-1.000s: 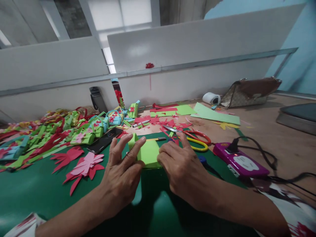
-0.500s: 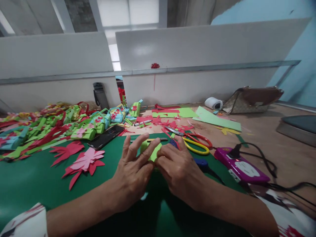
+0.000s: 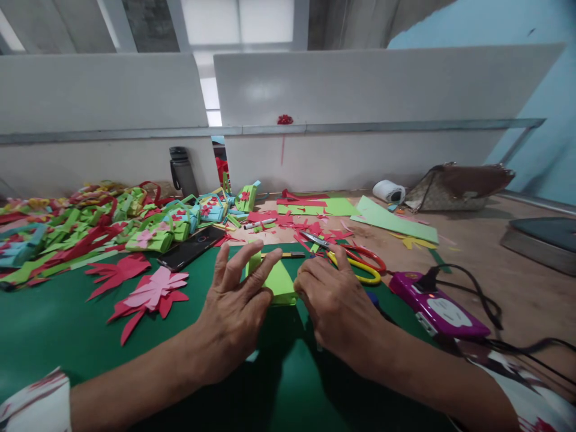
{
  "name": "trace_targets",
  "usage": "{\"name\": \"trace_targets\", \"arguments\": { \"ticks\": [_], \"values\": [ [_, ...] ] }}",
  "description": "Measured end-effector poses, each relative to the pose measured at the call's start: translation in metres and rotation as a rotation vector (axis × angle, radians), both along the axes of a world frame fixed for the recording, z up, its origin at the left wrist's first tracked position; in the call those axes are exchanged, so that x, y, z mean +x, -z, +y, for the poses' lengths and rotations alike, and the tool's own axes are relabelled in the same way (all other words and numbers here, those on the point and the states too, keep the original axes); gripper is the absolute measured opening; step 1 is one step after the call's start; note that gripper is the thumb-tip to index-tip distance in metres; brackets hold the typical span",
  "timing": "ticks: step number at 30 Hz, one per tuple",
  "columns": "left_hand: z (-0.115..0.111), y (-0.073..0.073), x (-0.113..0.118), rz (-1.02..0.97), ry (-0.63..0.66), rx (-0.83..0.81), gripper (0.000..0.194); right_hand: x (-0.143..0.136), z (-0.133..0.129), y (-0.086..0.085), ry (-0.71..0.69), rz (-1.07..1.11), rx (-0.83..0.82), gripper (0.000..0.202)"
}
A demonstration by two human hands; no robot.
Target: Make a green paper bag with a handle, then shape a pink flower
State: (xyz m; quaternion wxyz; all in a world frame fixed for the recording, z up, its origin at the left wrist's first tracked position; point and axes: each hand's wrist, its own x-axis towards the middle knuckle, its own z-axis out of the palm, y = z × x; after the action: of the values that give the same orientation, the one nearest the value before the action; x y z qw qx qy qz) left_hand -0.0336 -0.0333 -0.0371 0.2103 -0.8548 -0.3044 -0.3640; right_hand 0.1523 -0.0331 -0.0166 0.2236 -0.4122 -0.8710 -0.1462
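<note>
A small light green folded paper box or pouch (image 3: 281, 283) is held between my hands above the green mat (image 3: 180, 378). My left hand (image 3: 231, 315) grips its left side between thumb and fingers, with some of the fingers raised and spread. At its right front corner, my right hand (image 3: 337, 306) pinches the paper, the fingers curled together. Behind the paper lies a thin dark and yellow tool (image 3: 292, 255), partly covered. Orange-and-yellow-handled scissors (image 3: 360, 264) rest just beyond my right hand. To the left are pink paper petals (image 3: 157, 288) on red ones.
A phone (image 3: 191, 247) lies beside a heap of green, red and blue paper pieces (image 3: 99, 222). A dark bottle (image 3: 182, 173) stands behind. At the right are a purple power strip (image 3: 443, 309) with cables, a white roll (image 3: 389, 191) and a handbag (image 3: 463, 189).
My hands have drawn slightly apart, so more of the green paper shows between them. The left hand has shifted left and the right hand slightly right.
</note>
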Motion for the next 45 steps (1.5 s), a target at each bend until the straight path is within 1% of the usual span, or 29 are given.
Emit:
{"name": "trace_targets", "arguments": {
  "ticks": [3,5,8,11,13,14,16,17,19,21,22,25,29,32,34,36,38,41,43,45],
  "values": [
    [0.001,-0.001,-0.002,0.007,-0.028,-0.006,0.018,0.001,0.003,-0.001,0.016,-0.02,0.007,0.019],
    [0.002,-0.002,-0.003,0.01,-0.048,-0.001,0.017,0.001,0.003,-0.002,0.003,0.022,0.01,0.019],
    [0.003,-0.003,0.001,0.014,-0.043,0.025,0.016,0.0,0.004,0.0,-0.11,0.138,0.033,0.016],
    [0.001,-0.007,0.007,0.041,-0.021,0.018,0.016,-0.002,0.006,0.005,-0.225,0.157,0.019,0.019],
    [-0.001,-0.013,0.009,0.031,0.005,0.022,0.015,-0.003,0.008,0.007,-0.265,0.176,-0.036,0.02],
    [-0.002,-0.017,0.008,0.005,0.015,0.035,0.013,-0.002,0.009,0.006,-0.279,0.219,-0.072,0.02],
    [-0.003,-0.027,0.003,-0.088,0.024,0.074,0.012,0.0,0.011,0.003,-0.273,0.371,-0.152,0.017],
    [-0.004,-0.032,-0.002,-0.144,0.01,0.081,0.02,0.001,0.013,0.0,-0.251,0.465,-0.201,0.015],
    [-0.004,-0.038,-0.011,-0.276,0.008,0.086,0.028,0.003,0.016,-0.005,-0.181,0.643,-0.319,0.014],
    [-0.002,-0.04,-0.019,-0.412,0.024,0.023,0.025,0.004,0.018,-0.008,-0.123,0.765,-0.461,0.014],
    [-0.001,-0.039,-0.021,-0.431,0.018,-0.047,0.021,0.004,0.019,-0.008,-0.11,0.808,-0.524,0.014],
    [0.003,-0.031,-0.022,-0.388,0.03,-0.181,0.018,0.002,0.021,-0.007,-0.121,0.884,-0.635,0.015],
    [0.008,-0.017,-0.018,-0.334,0.099,-0.238,0.017,0.0,0.019,-0.004,-0.138,0.907,-0.648,0.016],
    [0.01,-0.009,-0.015,-0.313,0.078,-0.263,0.017,-0.002,0.017,-0.005,-0.14,0.894,-0.631,0.016],
    [0.01,-0.005,-0.011,-0.302,0.068,-0.294,0.016,-0.004,0.014,-0.005,-0.147,0.875,-0.622,0.017],
    [0.009,-0.005,-0.007,-0.304,0.071,-0.385,0.01,-0.005,0.012,-0.004,-0.162,0.859,-0.642,0.016],
    [0.007,-0.008,-0.004,-0.316,0.099,-0.532,0.001,-0.005,0.01,-0.003,-0.185,0.864,-0.674,0.017],
    [0.004,-0.014,-0.002,-0.359,0.17,-0.704,0.01,-0.004,0.011,0.0,-0.206,0.899,-0.688,0.022],
    [0.002,-0.017,-0.003,-0.386,0.201,-0.733,0.01,-0.002,0.012,0.001,-0.212,0.925,-0.672,0.021],
    [0.001,-0.019,-0.005,-0.386,0.234,-0.727,0.01,-0.001,0.013,0.001,-0.219,0.927,-0.644,0.02]
  ]
}}
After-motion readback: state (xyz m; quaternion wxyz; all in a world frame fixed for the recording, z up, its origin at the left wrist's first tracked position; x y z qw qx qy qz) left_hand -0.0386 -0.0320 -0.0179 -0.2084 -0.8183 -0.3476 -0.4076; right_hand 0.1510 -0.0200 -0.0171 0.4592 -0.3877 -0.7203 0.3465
